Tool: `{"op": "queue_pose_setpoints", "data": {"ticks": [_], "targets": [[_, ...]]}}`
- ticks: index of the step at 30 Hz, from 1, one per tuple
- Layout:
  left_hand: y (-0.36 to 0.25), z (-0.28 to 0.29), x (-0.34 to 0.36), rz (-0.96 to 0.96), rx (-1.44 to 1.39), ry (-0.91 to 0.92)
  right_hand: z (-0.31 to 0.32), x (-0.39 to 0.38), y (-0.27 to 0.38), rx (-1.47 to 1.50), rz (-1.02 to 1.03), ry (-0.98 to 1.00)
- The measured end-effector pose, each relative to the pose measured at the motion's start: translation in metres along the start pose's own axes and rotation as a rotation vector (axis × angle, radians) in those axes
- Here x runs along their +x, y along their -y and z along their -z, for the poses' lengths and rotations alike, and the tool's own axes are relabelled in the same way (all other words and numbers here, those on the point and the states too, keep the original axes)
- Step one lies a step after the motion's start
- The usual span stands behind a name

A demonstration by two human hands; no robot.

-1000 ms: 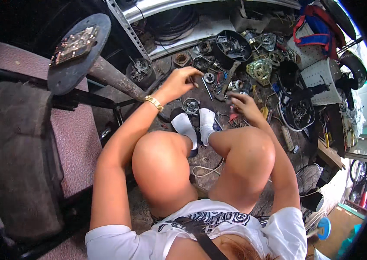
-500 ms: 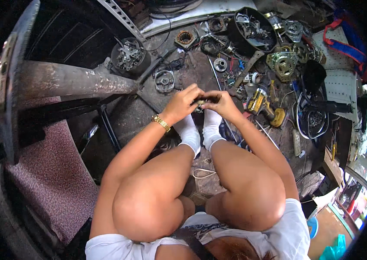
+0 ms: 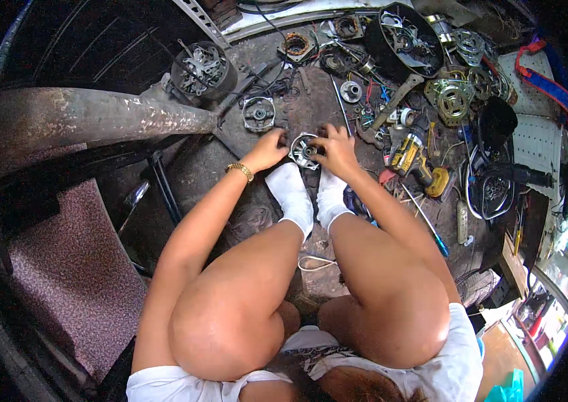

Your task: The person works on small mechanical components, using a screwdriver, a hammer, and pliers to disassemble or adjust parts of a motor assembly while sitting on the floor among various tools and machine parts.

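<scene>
Between my white-socked feet lies a round silver motor end cover point(image 3: 299, 159), open side up, with ribs and a hub in its middle. My right hand point(image 3: 339, 153) reaches over it from the right; thumb and finger close on a small metal ring point(image 3: 309, 152) at the hub. Whether the ring is loose or part of the cover, I cannot tell. Just left of the cover, my left hand point(image 3: 265, 153) has its fingers loosely bent, thumb and fingertips apart, with nothing visible in them. A gold watch point(image 3: 241, 172) is on my left wrist.
A similar cover point(image 3: 258, 114) lies farther left. To the right are a yellow-black cordless drill point(image 3: 407, 154), a hammer point(image 3: 398, 100) and a blue-handled screwdriver point(image 3: 431, 228). Motor parts and a black tub point(image 3: 380, 40) of metal pieces crowd the far side. A rusty post point(image 3: 110, 115) crosses the left.
My hands, together over a small part before, have parted and lowered. The cover between my feet now shows, with my right fingers at its hub and my left hand off to its left.
</scene>
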State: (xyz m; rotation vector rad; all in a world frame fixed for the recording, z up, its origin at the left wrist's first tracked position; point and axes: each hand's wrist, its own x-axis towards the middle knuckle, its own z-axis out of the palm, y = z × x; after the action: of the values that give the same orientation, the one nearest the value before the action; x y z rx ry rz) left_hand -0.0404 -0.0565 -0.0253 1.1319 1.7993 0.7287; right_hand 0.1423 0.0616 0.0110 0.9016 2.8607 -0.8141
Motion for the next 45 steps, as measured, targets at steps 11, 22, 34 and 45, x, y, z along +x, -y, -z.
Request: {"op": "queue_pose_setpoints", "data": {"ticks": [11,22,34,45], "targets": [[-0.039,-0.011,0.005,0.142,0.175,0.144,-0.002,-0.005,0.007,-0.038,-0.012,0.06],[-0.008,-0.02,0.01,0.076,0.112,0.094,-0.004,0.005,-0.007,0.208,0.081,0.06],[-0.027,-0.022,0.017,0.089,0.13,0.124,0.008,0.008,0.003,0.062,0.082,0.159],[-0.078,-0.013,-0.01,-0.225,0.578,-0.067,0.044,-0.01,-0.072,0.796,-0.373,-0.487]]}}
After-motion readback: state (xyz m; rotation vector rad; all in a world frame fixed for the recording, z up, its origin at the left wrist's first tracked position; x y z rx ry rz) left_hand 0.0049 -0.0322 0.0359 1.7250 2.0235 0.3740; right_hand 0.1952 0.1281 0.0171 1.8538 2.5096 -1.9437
